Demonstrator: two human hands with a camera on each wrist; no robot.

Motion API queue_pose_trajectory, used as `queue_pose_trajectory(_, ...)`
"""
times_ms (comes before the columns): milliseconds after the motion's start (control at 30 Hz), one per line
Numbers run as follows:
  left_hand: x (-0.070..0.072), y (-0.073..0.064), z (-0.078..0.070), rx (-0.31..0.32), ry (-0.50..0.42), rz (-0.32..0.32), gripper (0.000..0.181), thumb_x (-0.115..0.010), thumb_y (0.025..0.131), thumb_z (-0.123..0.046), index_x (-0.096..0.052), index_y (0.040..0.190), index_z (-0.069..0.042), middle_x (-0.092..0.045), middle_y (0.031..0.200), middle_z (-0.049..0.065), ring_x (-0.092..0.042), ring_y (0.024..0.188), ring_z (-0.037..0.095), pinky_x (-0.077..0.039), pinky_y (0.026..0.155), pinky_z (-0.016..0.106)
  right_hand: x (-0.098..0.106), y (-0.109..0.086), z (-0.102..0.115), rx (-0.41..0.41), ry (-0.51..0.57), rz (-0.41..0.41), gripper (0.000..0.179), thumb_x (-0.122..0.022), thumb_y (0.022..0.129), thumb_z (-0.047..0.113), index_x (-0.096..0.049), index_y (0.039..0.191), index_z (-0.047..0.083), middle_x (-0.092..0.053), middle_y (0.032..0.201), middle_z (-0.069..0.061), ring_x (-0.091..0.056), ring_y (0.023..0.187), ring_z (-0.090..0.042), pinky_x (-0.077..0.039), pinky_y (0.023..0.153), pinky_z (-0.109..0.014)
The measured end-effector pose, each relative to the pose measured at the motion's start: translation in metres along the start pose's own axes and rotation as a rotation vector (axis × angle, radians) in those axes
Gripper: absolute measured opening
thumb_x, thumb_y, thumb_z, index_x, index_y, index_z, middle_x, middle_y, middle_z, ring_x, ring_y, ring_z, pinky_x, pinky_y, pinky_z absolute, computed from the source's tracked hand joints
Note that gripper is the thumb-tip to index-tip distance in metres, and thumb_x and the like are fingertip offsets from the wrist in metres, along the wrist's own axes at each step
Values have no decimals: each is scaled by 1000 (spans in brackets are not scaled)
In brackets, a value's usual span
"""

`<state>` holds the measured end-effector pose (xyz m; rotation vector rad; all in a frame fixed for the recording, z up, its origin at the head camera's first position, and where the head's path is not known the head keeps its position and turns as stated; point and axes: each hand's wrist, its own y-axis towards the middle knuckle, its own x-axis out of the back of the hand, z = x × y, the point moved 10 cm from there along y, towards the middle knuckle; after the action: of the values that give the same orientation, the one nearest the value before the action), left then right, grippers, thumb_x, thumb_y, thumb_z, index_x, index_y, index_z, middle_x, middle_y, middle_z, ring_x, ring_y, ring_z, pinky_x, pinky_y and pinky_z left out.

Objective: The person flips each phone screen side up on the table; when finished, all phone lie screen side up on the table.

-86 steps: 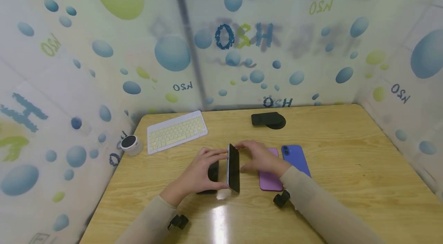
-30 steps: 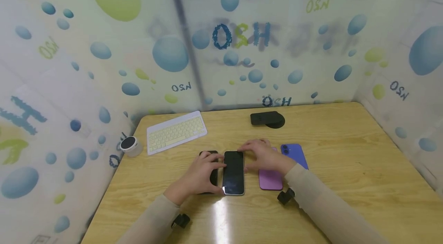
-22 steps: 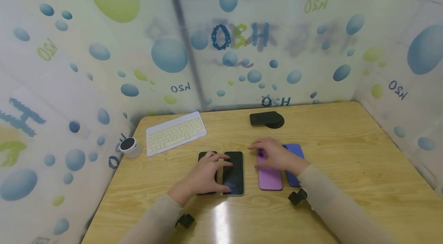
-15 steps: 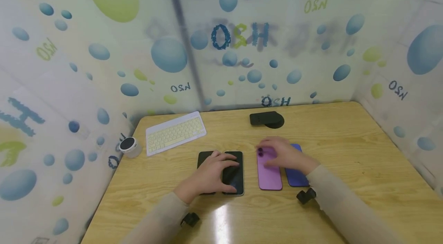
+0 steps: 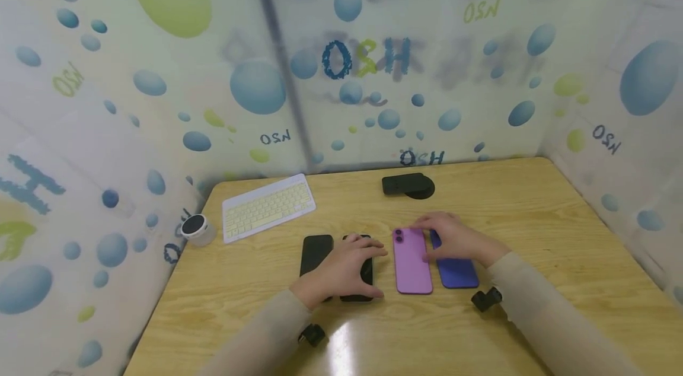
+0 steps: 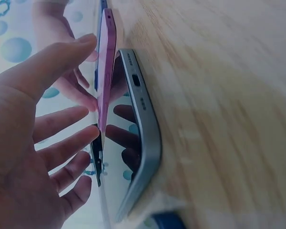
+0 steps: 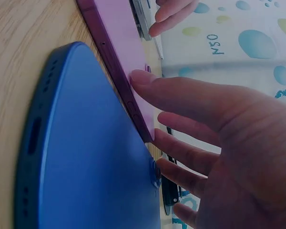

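Observation:
Four-in-a-row aside, several phones lie flat side by side on the wooden table. My left hand [image 5: 347,269] hovers over a silver-edged phone [image 6: 145,109] with a dark, glossy screen, fingers spread toward the pink phone [image 5: 412,272]. To its left lies a black phone [image 5: 316,252], partly covered by that hand. My right hand [image 5: 456,241] is over the upper part of the blue phone [image 5: 458,274], thumb and fingers apart. In the right wrist view its thumb tip overlaps the pink phone's near edge. Both the pink and blue phones lie back side up.
A white keyboard [image 5: 269,210] lies at the back left, with a small white cylinder with a dark top [image 5: 198,230] at the table's left edge. Toward the back stands a black object on a round base [image 5: 408,185]. Patterned curtains enclose the table.
The silver-edged phone, earlier held on edge between both hands, now lies flat. Both hands have let go and moved right, the left across that phone, the right from the pink phone toward the blue.

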<state>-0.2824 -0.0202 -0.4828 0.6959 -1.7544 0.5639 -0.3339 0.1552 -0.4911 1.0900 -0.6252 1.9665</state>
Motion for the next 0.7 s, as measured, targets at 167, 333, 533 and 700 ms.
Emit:
queue_pose_trajectory(167,-3,10,-6,-8,-5,3,80,-84,77,-62,-60,145,-26,-57,150,-4,-48,133,21,-45,109,44,0,-3,-7,-4,20,11,67,-88,81,35,-66,139,12,-59,144,-14,-46,139,-42,-20,113,-74)
queue_pose_trajectory(333,-7,18,-9,-8,7,11,77,-84,76,-64,-63,142,-28,-57,149,-4,-49,130,20,-45,108,42,2,-4,-10,-7,-2,20,67,-89,80,35,-66,140,14,-59,145,-14,-46,140,-44,-20,113,-74)
queue_pose_trajectory(533,-7,25,-10,-12,63,18,75,-83,75,-66,-67,138,-28,-59,145,-4,-50,126,19,-46,105,37,5,-4,-9,1,-19,3,67,-90,79,34,-67,138,12,-62,141,-13,-49,136,-42,-20,111,-75)
queue_pose_trajectory(700,-9,27,-14,-3,80,31,75,-82,74,-67,-68,136,-27,-60,145,-6,-49,124,17,-45,105,33,4,-3,-9,4,-18,-7,68,-90,78,35,-67,137,12,-62,140,-14,-50,135,-42,-21,109,-75)
